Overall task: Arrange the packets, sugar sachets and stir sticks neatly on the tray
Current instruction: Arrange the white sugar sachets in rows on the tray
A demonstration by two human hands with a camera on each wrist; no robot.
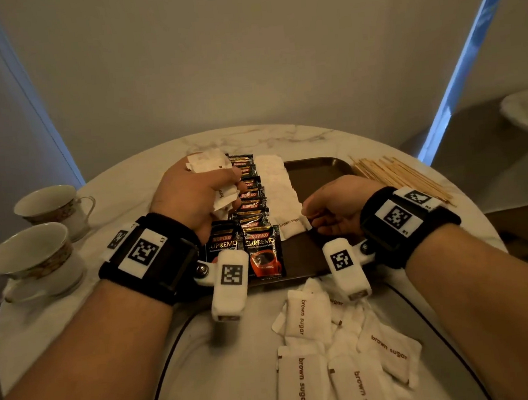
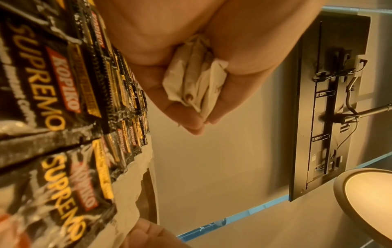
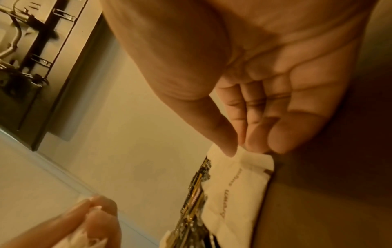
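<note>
Nearest me, at 6 o'clock on the round marble counter (image 1: 180, 350), loose white paper brown-sugar sachets (image 1: 301, 317) wait unsorted. My right hand (image 1: 336, 206) pinches the nearest sachet of the white sachet row (image 1: 278, 182) down onto the dark brown rectangular tray (image 1: 317, 169). My left hand (image 1: 192, 196) clutches a bundle of sachets (image 2: 195, 75) over the black Kopiko coffee packets (image 1: 250, 201), already lined up in two columns. At 2 o'clock the thin wooden stir sticks (image 1: 398, 175) lie off the tray, untouched. I judge it about half done.
</note>
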